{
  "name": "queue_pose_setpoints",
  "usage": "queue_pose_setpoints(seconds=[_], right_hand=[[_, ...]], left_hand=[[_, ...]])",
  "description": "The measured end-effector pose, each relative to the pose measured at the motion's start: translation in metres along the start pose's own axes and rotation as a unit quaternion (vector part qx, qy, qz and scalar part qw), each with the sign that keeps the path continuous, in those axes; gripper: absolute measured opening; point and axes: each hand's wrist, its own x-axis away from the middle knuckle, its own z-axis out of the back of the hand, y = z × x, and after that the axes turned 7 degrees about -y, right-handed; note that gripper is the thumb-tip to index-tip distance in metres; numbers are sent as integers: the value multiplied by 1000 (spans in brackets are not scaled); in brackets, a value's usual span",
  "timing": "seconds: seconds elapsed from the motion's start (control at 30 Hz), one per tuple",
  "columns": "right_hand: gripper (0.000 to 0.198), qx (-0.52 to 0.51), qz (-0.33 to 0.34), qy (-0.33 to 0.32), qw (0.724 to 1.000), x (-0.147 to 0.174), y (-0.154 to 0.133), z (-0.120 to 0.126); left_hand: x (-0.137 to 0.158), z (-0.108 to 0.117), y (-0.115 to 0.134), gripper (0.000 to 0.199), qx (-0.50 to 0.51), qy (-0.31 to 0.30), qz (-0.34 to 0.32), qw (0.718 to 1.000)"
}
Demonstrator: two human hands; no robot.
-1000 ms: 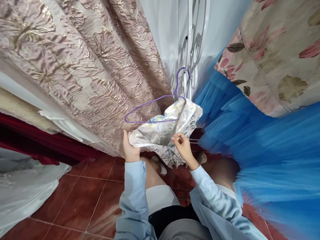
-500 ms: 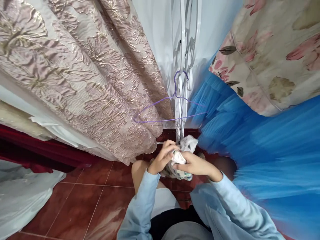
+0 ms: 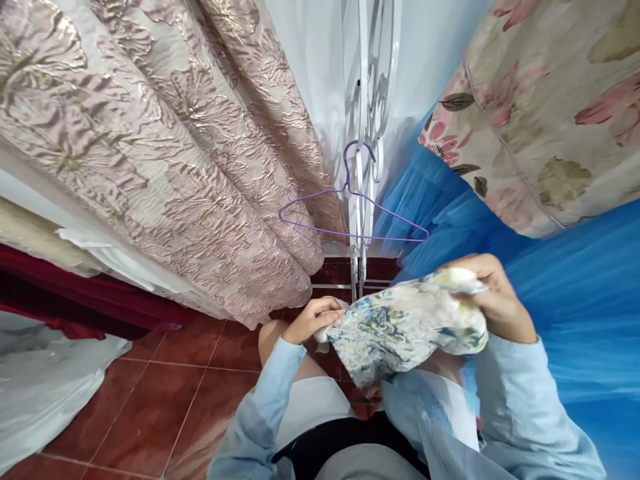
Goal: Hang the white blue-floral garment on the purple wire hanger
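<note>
A white cloth with a blue, green and yellow floral print [image 3: 390,327] stretches between my two hands, above my lap. My left hand [image 3: 313,319] pinches its left end with closed fingers. At the right, my right hand [image 3: 493,297] grips a bunched part of the same cloth and is raised higher than the left. Whether the cloth is a garment, I cannot tell. Beyond my hands a purple wire hanger [image 3: 355,233] hangs by its hook from a white metal rack [image 3: 361,260], with nothing on it.
Pink brocade fabric with gold flowers [image 3: 220,193] hangs at the left, beside dark red cloth [image 3: 80,300] and white cloth [image 3: 45,387]. Blue tulle [image 3: 560,293] and cream floral fabric [image 3: 530,133] hang close on the right. Red tiles [image 3: 165,393] cover the floor.
My hands were close together around the bunched cloth. The right hand has moved right and up, spreading the cloth out. The hanger has swung slightly.
</note>
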Motion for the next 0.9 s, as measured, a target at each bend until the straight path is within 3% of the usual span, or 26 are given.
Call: queue_pose_setpoints(seconds=[0.1,0.23,0.33,0.47,0.57,0.63,0.7,0.8,0.9], right_hand=[[8,-26,18,142,989,-26,20,35],[8,-34,37,207,977,-81,52,81],[16,-48,-3,171,984,-113,68,96],[14,-85,-97,87,988,-133,72,82],[25,-92,-123,72,985,-134,67,65],[31,-101,-132,61,984,-130,62,59],[34,-107,-140,48,983,-124,58,60],[39,-106,-149,28,983,-118,53,68],[43,-104,-153,25,982,-119,52,75]], left_hand=[[17,9,11,53,-35,4,26,999],[27,-20,31,51,10,-57,28,998],[20,-47,42,70,8,-97,19,995],[11,-61,42,98,-73,-61,0,995],[10,-59,28,81,-233,17,42,971],[12,-51,14,51,-310,91,67,944],[13,-33,0,29,-316,156,58,934],[6,13,-12,19,-268,229,5,936],[-19,69,-9,17,-287,284,-11,915]])
